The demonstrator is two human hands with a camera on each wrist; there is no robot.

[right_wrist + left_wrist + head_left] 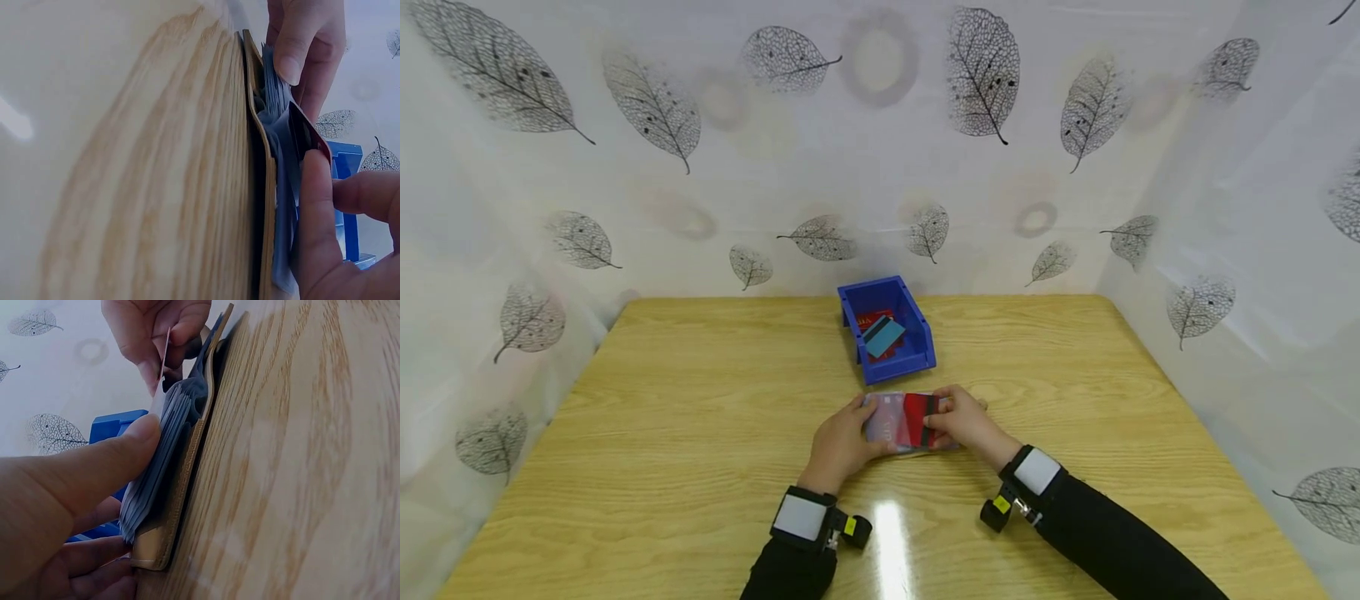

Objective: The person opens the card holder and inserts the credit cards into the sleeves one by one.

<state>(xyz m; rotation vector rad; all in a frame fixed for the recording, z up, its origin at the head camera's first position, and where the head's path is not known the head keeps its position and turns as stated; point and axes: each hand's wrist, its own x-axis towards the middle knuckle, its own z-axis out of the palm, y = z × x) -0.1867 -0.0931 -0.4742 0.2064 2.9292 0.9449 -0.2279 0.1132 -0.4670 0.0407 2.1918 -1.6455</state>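
Observation:
A card holder [887,425] lies spread on the table, with a tan cover [199,434] and a stack of clear plastic sleeves [156,472]. My left hand [841,442] grips its left side, thumb pressing on the sleeves and fingers at the outer edge. On the right half, my right hand [966,421] pinches a red card [914,410] with a black stripe between thumb and fingers. That card stands tilted up from the sleeves in the right wrist view, its inner edge at the stack. "VIP" lettering shows on the left sleeve side.
Just behind the card holder stands a blue open-front bin [917,360]. Inside it a teal card [887,337] with a dark stripe lies over red cards [869,318]. A leaf-patterned white curtain [880,167] encloses the wooden table [700,400] at the back and sides.

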